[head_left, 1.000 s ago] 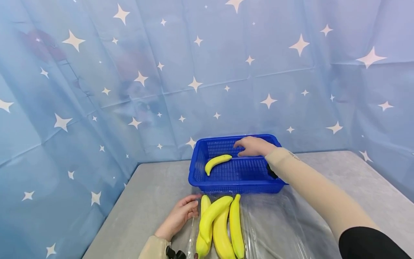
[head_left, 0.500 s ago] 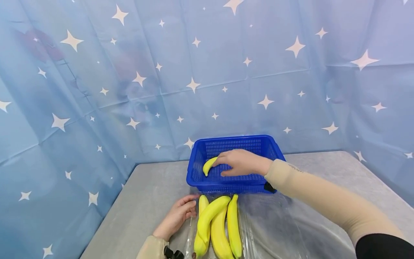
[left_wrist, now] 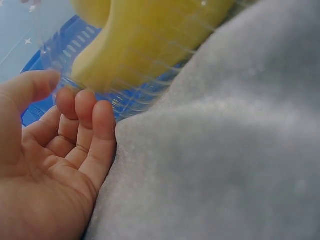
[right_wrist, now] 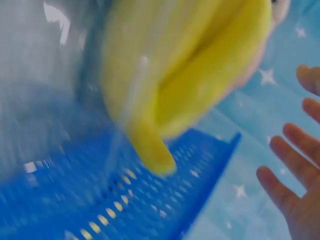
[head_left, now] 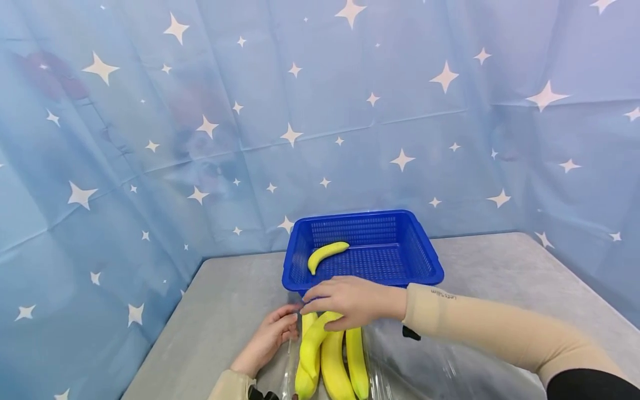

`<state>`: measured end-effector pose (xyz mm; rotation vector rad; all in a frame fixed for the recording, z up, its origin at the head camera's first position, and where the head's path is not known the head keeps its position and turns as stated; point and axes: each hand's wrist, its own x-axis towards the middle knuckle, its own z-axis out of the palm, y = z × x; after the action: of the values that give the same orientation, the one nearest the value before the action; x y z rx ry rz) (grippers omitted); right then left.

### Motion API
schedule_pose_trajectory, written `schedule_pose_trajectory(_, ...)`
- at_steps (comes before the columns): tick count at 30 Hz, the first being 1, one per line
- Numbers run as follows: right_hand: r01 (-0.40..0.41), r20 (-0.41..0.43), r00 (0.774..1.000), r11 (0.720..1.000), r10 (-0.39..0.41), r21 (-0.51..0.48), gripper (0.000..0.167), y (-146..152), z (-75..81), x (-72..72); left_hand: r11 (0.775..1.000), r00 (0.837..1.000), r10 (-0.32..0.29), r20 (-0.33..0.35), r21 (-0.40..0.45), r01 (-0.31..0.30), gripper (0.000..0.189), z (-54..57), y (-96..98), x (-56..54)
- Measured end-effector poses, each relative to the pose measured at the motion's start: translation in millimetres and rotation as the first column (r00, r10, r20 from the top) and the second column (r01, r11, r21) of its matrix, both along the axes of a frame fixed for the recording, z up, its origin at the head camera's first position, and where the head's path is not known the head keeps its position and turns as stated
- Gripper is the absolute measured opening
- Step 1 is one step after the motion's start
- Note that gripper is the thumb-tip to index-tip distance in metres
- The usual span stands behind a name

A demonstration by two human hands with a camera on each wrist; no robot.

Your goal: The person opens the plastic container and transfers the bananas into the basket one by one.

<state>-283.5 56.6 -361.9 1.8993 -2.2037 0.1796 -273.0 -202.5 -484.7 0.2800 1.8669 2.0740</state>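
Several yellow bananas [head_left: 336, 366] lie in a clear plastic clamshell box [head_left: 385, 383], whose lid is folded out to the right. At the box's left far corner my left hand [head_left: 270, 339] rests with loosely bent fingers; in the left wrist view its fingertips [left_wrist: 104, 120] are right at the clear rim. My right hand [head_left: 352, 303] hovers over the far ends of the bananas, holding nothing. Its fingers are spread in the right wrist view, apart from the bananas [right_wrist: 200, 75]. One more banana [head_left: 327, 254] lies in the blue basket [head_left: 425, 272] behind the box.
The basket stands toward the back of the grey table [head_left: 210, 316], directly behind the box. A blue curtain with white stars [head_left: 260, 111] hangs behind the table and along its left side.
My right hand has come from above the basket toward me and down over the boxed bananas. The banana in the basket lies where it was. My left hand has stayed at the box.
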Motion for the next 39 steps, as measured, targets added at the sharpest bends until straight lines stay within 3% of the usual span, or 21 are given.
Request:
schedule_pose_trajectory(7,0.01,0.073,0.997,0.999,-0.014,0.053,0.049,-3.3,-23.9,8.5,1.0,1.0,-0.006,0.008,-0.014,0.006,0.042,0.9,-1.1,0.1)
schedule_pose_trajectory(14,0.038,0.093,0.995,0.997,-0.044,0.066,0.053,-4.8,-36.8,8.3,1.0,1.0,-0.002,0.01,-0.02,0.002,0.044,0.2,-1.9,-2.0)
schedule_pose_trajectory(25,0.049,0.1,0.993,0.996,-0.056,0.071,0.052,-6.4,-44.5,7.8,1.0,1.0,-0.001,0.021,-0.022,0.002,0.046,-0.1,-1.4,1.1)
schedule_pose_trajectory(34,0.035,0.085,0.996,0.998,-0.039,0.049,0.047,-4.6,-53.7,2.8,0.997,0.995,-0.067,-0.076,0.038,0.07,0.034,-5.9,-5.4,-2.4)
schedule_pose_trajectory(39,0.039,0.086,0.995,0.998,-0.043,0.05,0.047,-3.3,-54.5,0.7,1.0,1.0,-0.016,-0.005,0.012,0.016,0.038,-3.6,-3.3,-1.3)
